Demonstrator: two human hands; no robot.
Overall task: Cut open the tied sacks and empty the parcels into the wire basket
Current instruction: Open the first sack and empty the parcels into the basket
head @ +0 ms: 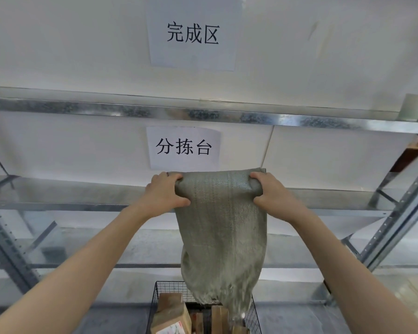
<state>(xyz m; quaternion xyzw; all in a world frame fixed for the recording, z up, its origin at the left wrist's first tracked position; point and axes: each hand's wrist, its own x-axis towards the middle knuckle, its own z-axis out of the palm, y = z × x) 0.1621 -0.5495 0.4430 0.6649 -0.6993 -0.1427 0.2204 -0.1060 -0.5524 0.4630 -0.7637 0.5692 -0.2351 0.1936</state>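
A grey-green woven sack (221,237) hangs upside down, its open mouth just over the wire basket (155,297) at the bottom centre. My left hand (165,195) grips the sack's upper left corner and my right hand (272,194) grips the upper right corner, both held high at arm's length. The sack looks limp and mostly flat. Several brown cardboard parcels (171,314) lie inside the basket, some hidden behind the sack's mouth.
A galvanised metal shelving rack (203,114) stands in front, its slotted uprights (396,227) slanting at both sides. Two paper signs with Chinese characters (184,147) hang on the white wall behind. The basket stands on the grey floor.
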